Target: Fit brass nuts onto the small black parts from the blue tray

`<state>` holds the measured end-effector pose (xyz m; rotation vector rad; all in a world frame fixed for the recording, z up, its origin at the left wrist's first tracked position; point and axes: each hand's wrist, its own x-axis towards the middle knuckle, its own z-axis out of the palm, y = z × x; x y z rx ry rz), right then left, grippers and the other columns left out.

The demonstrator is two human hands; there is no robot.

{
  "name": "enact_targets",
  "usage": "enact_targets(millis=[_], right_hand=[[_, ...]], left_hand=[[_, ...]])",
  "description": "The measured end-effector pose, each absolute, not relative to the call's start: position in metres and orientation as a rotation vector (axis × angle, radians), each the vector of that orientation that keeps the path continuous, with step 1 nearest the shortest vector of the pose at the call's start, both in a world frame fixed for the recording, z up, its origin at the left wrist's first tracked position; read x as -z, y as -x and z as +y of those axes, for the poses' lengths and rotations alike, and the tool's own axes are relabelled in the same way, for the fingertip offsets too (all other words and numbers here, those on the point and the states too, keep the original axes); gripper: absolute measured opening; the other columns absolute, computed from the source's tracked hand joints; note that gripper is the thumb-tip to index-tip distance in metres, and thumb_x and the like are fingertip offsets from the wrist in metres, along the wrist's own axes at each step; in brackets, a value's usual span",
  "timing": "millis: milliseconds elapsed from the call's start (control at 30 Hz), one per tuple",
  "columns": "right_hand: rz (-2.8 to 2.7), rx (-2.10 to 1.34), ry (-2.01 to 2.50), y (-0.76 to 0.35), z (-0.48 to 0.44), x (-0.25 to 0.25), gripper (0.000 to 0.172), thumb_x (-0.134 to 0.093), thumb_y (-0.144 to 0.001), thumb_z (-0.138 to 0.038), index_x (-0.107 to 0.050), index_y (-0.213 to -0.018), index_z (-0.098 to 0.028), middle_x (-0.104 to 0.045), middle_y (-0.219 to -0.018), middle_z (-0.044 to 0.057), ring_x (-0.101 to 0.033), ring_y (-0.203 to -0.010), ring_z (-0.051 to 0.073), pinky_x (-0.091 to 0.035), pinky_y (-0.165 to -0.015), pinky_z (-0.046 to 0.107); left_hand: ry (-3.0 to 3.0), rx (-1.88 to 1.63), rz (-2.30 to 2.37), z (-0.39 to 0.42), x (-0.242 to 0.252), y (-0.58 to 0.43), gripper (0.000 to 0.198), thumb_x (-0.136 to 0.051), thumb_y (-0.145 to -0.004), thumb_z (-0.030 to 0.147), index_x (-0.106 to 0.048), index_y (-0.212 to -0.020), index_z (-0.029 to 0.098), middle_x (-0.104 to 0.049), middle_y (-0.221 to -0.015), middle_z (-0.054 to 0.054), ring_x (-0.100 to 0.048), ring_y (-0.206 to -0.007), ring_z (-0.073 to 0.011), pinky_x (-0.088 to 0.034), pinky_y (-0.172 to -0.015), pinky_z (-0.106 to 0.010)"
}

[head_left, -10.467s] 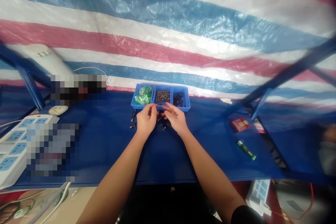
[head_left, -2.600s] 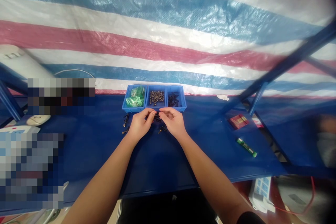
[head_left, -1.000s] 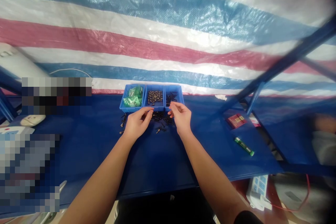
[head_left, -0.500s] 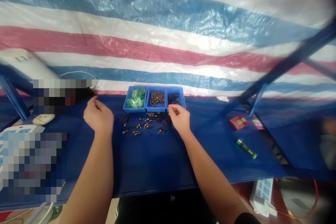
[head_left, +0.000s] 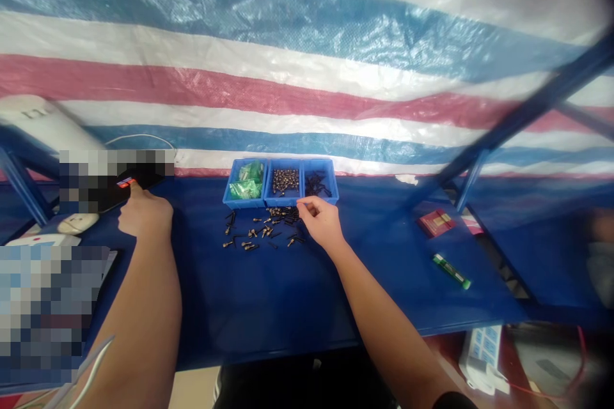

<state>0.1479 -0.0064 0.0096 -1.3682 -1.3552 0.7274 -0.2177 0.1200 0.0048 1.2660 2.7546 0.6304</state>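
Far to your left, a white mouse (head_left: 77, 222) sits on the blue desk (head_left: 268, 313), beside a white power strip (head_left: 38, 240) that is mostly blurred. Your left hand (head_left: 146, 216) is near them. Its fingers are curled, but one finger (head_left: 133, 188) sticks out, and its tip touches a flat dark thing (head_left: 141, 184) with a small red mark. Part of that thing is blurred, and you cannot tell if the hand grips it.

Next comes a blue plastic tray (head_left: 244, 202) with three parts. The left part has shiny green packets (head_left: 247, 180), the middle has a heap of metal screws (head_left: 285, 181), and the right has thin black screws (head_left: 316, 186). No part is empty.

In front of the tray, many loose screws (head_left: 254, 233) lie in a messy spread. They are not sorted or put away.

Your right hand (head_left: 321, 223) is at the right edge of that spread, with its thumb and finger pinched. You cannot tell if they hold a screw.

Farther right lie a small red box (head_left: 435, 222) and a green stick (head_left: 451, 270).
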Motion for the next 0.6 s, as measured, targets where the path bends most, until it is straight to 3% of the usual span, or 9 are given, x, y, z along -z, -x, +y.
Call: enact_targets(millis=[233,600], right_hand=[[-1.385,-0.752,1.359,-0.147,-0.007,-0.008,0.021,-0.056,-0.087,-0.036,-0.072,-0.093,-0.023,-0.066,-0.068,-0.001,-0.061,-0.061,0.016,-0.049,-0.064,0.028],[-1.44,-0.748,1.357,-0.147,-0.007,-0.009,0.021,-0.056,-0.087,-0.035,-0.073,-0.091,-0.024,-0.065,-0.067,-0.001,-0.058,-0.059,0.015,-0.047,-0.062,0.027]], left_hand=[[-1.294,-0.608,2.689,0.123,-0.008,0.224,0.062,-0.048,-0.088,0.034,-0.04,-0.147,0.015,-0.061,-0.113,-0.023,-0.056,-0.107,-0.0391,-0.042,-0.084,-0.056],[-1.285,-0.531,2.777,0.113,-0.01,0.208,0.059,-0.042,-0.09,0.031,-0.04,-0.146,0.014,-0.063,-0.107,-0.026,-0.06,-0.099,-0.0385,-0.044,-0.08,-0.052]])
